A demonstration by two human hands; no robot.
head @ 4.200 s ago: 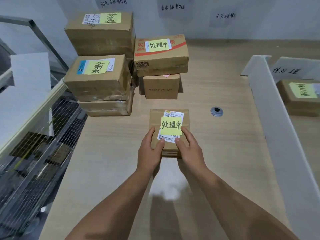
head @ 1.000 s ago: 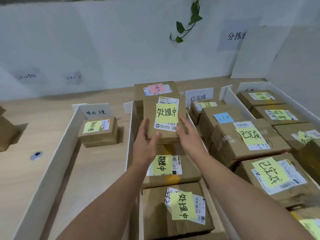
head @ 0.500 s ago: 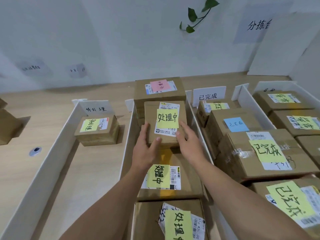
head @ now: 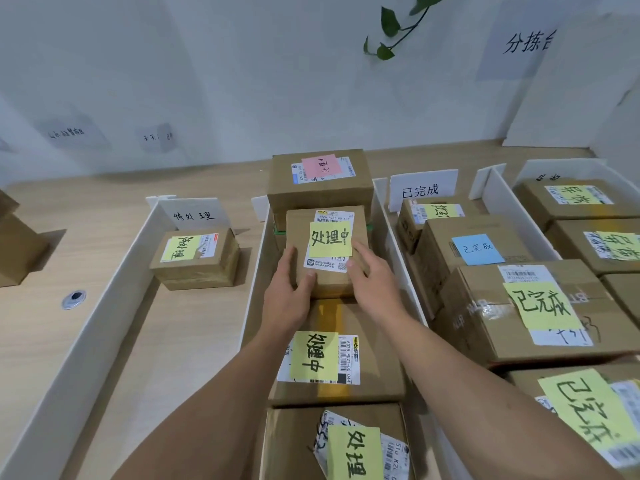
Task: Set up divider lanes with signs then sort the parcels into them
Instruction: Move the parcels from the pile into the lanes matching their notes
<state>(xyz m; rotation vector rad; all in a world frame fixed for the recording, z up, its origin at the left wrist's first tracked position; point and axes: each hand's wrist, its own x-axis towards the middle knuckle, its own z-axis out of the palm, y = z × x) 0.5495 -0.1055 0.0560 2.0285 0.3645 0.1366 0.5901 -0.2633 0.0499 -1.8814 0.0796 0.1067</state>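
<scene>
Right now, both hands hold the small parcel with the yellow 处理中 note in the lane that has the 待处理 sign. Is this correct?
Not quite. In the head view the left hand and the right hand do hold the small parcel, but in the middle lane, next to other 处理中 parcels. The 待处理 sign stands in the lane to its left.

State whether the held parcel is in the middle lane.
In: parcel sits between the white dividers, left hand and right hand gripping its sides.
</scene>
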